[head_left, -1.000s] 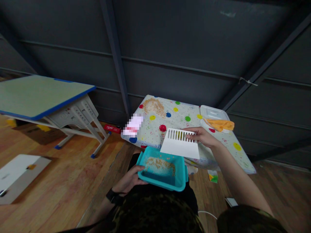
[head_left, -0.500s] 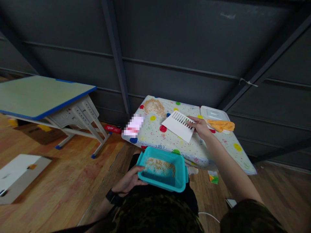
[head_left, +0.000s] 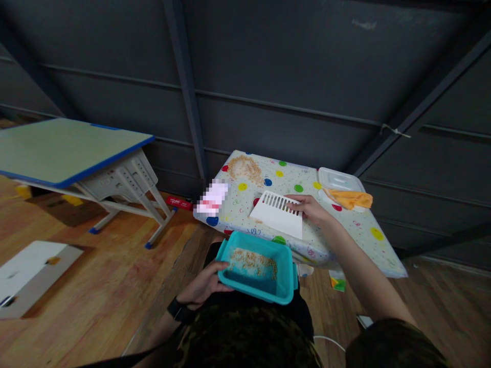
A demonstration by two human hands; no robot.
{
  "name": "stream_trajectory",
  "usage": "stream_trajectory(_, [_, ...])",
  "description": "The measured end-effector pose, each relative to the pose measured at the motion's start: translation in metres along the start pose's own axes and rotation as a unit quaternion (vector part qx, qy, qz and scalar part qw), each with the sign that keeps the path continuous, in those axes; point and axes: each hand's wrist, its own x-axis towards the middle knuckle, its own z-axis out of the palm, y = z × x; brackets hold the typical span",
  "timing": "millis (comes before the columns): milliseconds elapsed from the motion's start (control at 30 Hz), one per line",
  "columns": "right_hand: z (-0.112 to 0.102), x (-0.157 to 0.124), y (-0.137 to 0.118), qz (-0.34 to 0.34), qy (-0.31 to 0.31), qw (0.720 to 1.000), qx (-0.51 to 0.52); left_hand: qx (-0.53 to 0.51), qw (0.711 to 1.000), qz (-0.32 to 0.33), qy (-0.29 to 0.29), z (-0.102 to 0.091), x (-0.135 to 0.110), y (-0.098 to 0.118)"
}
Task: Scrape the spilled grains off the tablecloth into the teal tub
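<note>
My left hand (head_left: 205, 285) grips the near left corner of a teal plastic tray (head_left: 286, 273) with a layer of small tan grains in it, held just below the front edge of a small table (head_left: 364, 235) covered in a dotted cloth. My right hand (head_left: 310, 209) holds a white flat scraper (head_left: 276, 221) with a slotted top edge, its lower edge resting on the cloth near the front of the table. A pile of tan grains (head_left: 245, 167) lies at the table's far left corner.
A white lidded container (head_left: 337, 180) with an orange cloth (head_left: 350, 198) on it sits at the table's far right. A blue-edged desk (head_left: 65, 151) stands to the left, a white board (head_left: 30, 266) lies on the wooden floor, a dark wall runs behind.
My right hand carried the scraper from over the tray up toward the table's middle, then drew it back to the cloth near the front edge. The tray stayed put.
</note>
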Motion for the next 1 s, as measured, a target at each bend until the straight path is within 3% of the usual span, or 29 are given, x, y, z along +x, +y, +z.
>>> stream_trajectory(400, [-0.005, -0.022, -0.013, -0.023, -0.087, 0.995, -0.046, 0.003, 1.000, -0.001, 0.003, -0.002, 0.000, -0.001])
stream_trajectory(467, [-0.006, -0.019, -0.014, -0.024, -0.063, 0.997, -0.037, 0.001, 1.000, 0.001, 0.003, -0.002, 0.000, -0.001])
stream_trajectory(633, [-0.003, 0.002, -0.011, -0.034, 0.074, 0.997, 0.001, 0.007, 1.000, -0.004, 0.006, -0.003, -0.001, 0.000])
stream_trajectory(733, [0.004, 0.016, -0.010, -0.053, 0.105, 0.993, 0.004, 0.007, 1.000, -0.003, 0.018, -0.003, -0.004, 0.004])
stream_trajectory(867, [0.013, 0.026, -0.009, -0.077, 0.085, 0.993, -0.008, -0.018, 0.999, 0.004, 0.031, 0.002, -0.012, 0.010])
stream_trajectory(1000, [0.016, 0.021, -0.007, -0.037, -0.001, 0.999, -0.017, -0.049, 0.998, 0.011, 0.034, 0.003, -0.015, 0.015])
